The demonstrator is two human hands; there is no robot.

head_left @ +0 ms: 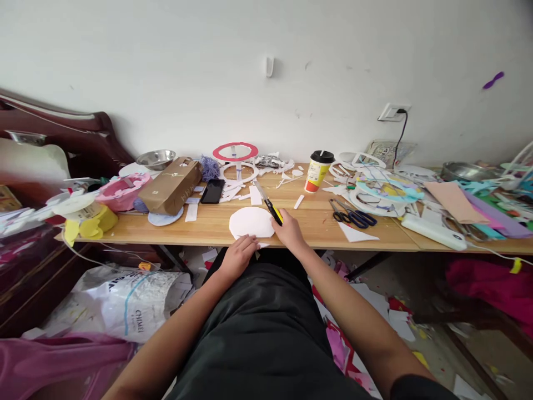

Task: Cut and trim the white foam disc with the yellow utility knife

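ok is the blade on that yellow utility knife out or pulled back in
Out. The yellow utility knife, held in the right hand, shows a long bare blade reaching past its body, over the table beyond the white foam disc.

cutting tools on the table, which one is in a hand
The yellow utility knife, gripped by the right hand over the white disc. The scissors lie untouched farther right.

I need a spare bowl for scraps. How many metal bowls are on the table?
2: one metal bowl at the back left by the wall, another at the far right among coloured sheets. Clutter may hide more.
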